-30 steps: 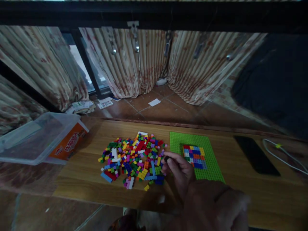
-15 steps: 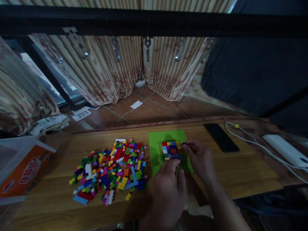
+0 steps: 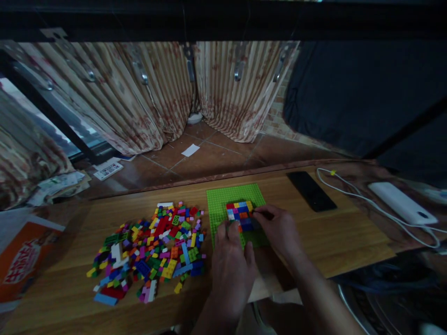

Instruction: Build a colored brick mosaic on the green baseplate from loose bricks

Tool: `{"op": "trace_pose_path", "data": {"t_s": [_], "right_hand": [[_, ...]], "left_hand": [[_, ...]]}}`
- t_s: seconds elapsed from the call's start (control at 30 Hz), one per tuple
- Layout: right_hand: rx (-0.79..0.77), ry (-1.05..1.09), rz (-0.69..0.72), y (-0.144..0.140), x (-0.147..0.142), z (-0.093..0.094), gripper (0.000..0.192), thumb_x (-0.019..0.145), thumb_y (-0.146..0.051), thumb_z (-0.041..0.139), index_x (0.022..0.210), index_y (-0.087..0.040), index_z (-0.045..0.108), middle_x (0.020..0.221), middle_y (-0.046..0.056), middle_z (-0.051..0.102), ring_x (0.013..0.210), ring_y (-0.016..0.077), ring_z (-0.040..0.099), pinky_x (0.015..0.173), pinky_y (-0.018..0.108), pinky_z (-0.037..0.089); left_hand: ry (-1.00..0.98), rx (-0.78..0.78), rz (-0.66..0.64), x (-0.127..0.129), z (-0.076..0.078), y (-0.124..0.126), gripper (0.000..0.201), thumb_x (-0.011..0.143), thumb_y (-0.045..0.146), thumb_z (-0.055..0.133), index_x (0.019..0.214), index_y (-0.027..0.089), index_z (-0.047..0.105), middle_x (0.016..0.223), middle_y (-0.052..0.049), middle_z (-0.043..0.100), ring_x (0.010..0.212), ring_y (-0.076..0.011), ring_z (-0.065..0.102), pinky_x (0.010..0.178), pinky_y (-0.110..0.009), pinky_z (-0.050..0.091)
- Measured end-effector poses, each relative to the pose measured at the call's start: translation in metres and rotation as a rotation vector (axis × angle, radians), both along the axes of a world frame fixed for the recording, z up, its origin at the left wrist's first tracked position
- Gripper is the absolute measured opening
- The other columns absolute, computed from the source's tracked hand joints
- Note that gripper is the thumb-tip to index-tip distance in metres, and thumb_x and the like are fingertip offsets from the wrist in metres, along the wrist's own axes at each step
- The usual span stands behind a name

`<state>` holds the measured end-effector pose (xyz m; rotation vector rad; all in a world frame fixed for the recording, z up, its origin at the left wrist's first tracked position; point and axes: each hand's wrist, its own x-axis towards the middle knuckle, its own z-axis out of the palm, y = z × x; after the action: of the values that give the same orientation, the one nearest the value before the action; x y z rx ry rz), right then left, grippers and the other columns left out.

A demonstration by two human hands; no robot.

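Your left hand (image 3: pixel 231 260) lies flat on the green plate (image 3: pixel 218 204), fingers (image 3: pixel 226 231) spread at the near edge of the brick patch (image 3: pixel 239 211). Right hand (image 3: pixel 279 230): fingers pinched at the patch's right side, seemingly on a dark brick. Loose bricks (image 3: pixel 153 244) lie left on the surface (image 3: pixel 349 237).

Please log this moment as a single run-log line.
left hand: fingers on green baseplate | right hand: pinching dark piece at brick patch | loose brick pile: left of baseplate | phone: right
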<state>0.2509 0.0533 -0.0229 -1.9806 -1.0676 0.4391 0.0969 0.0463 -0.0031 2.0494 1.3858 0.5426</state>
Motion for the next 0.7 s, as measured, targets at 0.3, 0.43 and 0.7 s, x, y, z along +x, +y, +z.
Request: {"op": "trace_pose_path", "data": {"t_s": [0.3,0.43,0.7], "right_hand": [[-0.101,-0.345,-0.014,0.002,-0.019,-0.001,0.017,0.081,-0.021,0.056,0.082,-0.019,0.073,0.082,0.008,0.075,0.073,0.0224,0.069,0.067,0.031,0.046],[-0.081,-0.37,0.015,0.001,-0.023,-0.002,0.02,0.083,-0.021,0.053,0.081,-0.02,0.073,0.084,0.008,0.075,0.073,0.0215,0.069,0.068,0.03,0.047],[-0.038,-0.231,0.049,-0.002,-0.01,-0.003,0.026,0.084,-0.029,0.05,0.087,-0.019,0.074,0.086,0.009,0.076,0.075,0.0235,0.07,0.071,0.034,0.05]], "left_hand": [[0.071,-0.058,-0.027,-0.001,-0.004,0.0,0.048,0.087,0.022,0.049,0.134,0.012,0.047,0.142,-0.018,0.045,0.135,-0.0298,0.042,0.111,-0.045,0.038],[0.042,-0.062,-0.032,-0.002,-0.005,0.001,0.047,0.087,0.021,0.048,0.133,0.012,0.048,0.141,-0.018,0.047,0.134,-0.0307,0.043,0.11,-0.047,0.039],[0.03,-0.06,-0.042,-0.002,-0.004,0.002,0.047,0.088,0.02,0.049,0.133,0.01,0.048,0.14,-0.019,0.048,0.132,-0.0311,0.045,0.11,-0.048,0.039]]}}
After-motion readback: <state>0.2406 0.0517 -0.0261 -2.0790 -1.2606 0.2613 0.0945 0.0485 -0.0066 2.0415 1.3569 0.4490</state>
